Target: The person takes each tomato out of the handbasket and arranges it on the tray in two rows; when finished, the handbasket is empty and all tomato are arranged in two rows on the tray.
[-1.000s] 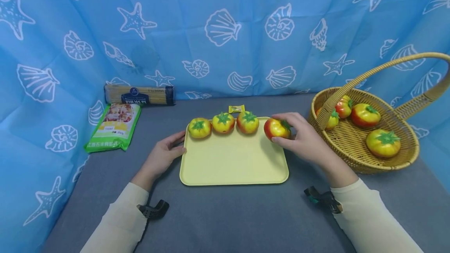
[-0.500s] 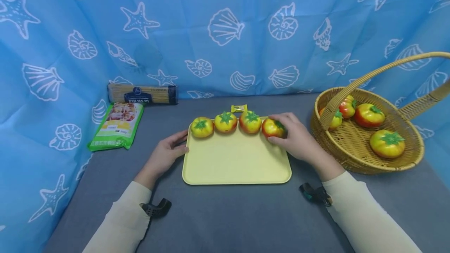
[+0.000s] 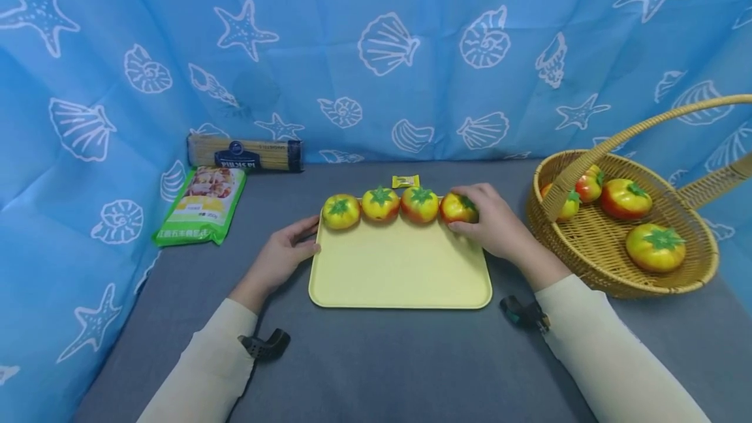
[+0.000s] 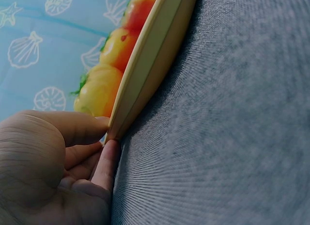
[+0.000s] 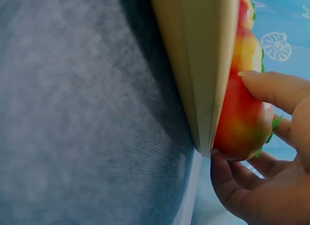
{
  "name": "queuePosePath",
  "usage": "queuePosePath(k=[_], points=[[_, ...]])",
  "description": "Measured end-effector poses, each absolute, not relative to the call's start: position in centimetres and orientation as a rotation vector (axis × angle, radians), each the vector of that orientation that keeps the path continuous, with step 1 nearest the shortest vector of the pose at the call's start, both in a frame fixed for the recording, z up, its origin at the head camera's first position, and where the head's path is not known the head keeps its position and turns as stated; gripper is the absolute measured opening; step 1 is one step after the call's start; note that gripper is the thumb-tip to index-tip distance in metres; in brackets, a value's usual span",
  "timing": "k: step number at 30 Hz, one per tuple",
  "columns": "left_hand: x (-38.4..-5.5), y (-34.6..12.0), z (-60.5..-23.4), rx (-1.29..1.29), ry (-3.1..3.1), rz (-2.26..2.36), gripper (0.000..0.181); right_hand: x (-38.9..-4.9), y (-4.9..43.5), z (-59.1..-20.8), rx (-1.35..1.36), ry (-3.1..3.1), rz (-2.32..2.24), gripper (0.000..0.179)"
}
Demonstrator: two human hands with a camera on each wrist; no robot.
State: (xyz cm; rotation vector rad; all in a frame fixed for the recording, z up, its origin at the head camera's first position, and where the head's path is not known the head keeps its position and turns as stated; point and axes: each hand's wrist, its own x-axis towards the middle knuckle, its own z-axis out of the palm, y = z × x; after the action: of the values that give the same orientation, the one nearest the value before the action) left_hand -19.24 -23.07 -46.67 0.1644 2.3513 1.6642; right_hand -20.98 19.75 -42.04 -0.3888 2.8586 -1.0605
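Note:
A pale yellow tray [image 3: 399,273] lies on the grey cloth, with a row of glossy red-and-yellow tomatoes along its far edge. My left hand [image 3: 284,253] pinches the tray's left rim near the far corner, thumb above and fingers at the underside in the left wrist view. At the right end of the row, my right hand [image 3: 493,222] grips a tomato [image 3: 455,209] from the right, its thumb [image 5: 264,84] on the near side. That tomato sits right beside another tomato [image 3: 420,205]; part of it is hidden by the fingers.
A wicker basket [image 3: 628,289] with several tomatoes and a tall handle stands at the right. Behind the tray lies a small yellow packet [image 3: 405,181]. Spaghetti [image 3: 267,155] and a green food bag [image 3: 202,207] lie at the back left, before a blue curtain [image 3: 329,31].
My right hand has moved the tomato left and lowered it beside its neighbour, narrowing the gap in the row. The left hand stays at the tray's rim. The head view has shifted slightly.

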Motion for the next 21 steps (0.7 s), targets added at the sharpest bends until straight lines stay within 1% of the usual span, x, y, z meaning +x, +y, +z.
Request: queuePosePath(k=[21], points=[[-18.9,-22.7,-46.2,0.173,2.358,1.666,0.066,-22.2,20.1,-42.3,-0.342,2.829,-1.140,0.071]])
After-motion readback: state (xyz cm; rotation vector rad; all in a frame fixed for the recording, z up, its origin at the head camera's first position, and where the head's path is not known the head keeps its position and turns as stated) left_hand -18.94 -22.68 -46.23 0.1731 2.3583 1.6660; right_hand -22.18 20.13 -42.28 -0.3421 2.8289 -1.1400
